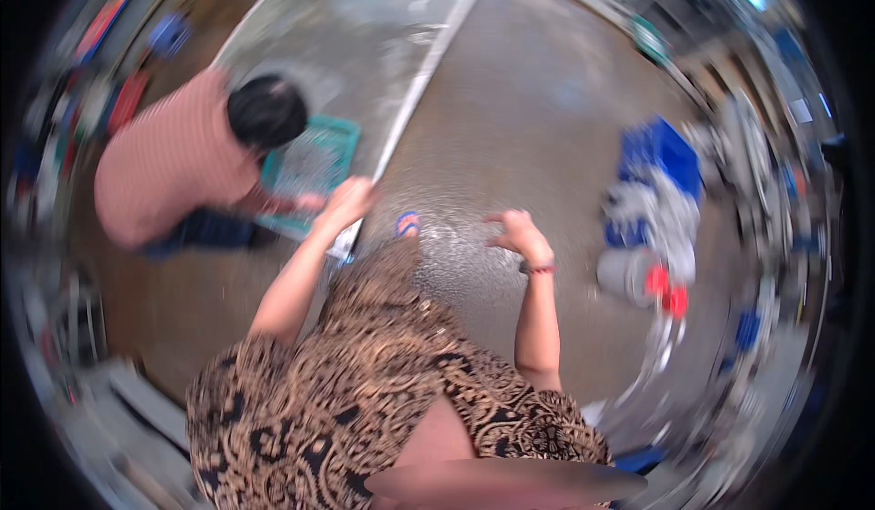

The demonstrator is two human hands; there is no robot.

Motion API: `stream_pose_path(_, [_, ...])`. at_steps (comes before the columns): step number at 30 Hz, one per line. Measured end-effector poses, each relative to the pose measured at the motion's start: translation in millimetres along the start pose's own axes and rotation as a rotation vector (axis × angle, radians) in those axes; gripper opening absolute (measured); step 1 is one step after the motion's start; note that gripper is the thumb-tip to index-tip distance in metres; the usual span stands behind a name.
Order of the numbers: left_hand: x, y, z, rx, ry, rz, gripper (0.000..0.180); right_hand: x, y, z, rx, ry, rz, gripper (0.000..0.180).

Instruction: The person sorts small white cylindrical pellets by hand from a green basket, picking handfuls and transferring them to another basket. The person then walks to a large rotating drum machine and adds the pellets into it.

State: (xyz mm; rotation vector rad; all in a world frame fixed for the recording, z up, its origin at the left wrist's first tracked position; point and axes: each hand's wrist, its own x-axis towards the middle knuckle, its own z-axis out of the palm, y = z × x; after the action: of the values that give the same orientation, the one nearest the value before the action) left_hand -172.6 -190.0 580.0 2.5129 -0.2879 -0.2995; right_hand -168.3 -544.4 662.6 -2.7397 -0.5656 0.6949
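Her left hand [344, 202] hangs with fingers loosely curled just over a long pale rail [421, 82] that runs across the wet concrete floor [538, 118]; blur hides whether it touches. Her right hand [518, 232] is half open, fingers bent, holding nothing. Between them lies bare, glistening floor. Beside the rail a crouching person [182, 173] reaches into a teal plastic basket [319, 159]. Blue crates [661, 159] stand well to the right.

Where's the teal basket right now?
In the head view, the teal basket sits on the floor at upper left, in front of a crouching person, just beyond the left hand.
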Motion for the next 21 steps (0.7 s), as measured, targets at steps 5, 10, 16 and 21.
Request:
stream_pose_path(5, [119.2,47.6,36.6,-0.127,0.025,-0.168,0.016,61.3,79.7,-14.3,-0.041,-0.026,0.039,0.036])
stream_pose_path(10, [199.8,89.6,38.2,-0.137,-0.285,-0.275,0.028,147.5,147.9,-88.4,-0.187,-0.096,0.137,0.031])
stream_pose_path(16, [273.9,64.2,55.5,-0.27,0.021,-0.641,0.022,339.9,157.7,-110.7,-0.484,0.012,-0.383,0.021])
stream_pose_path(21, [300.6,80.5,84.4,-0.183,0.078,-1.028,0.021,418.6,151.3,-75.7,-0.968,-0.447,-0.647,0.021])
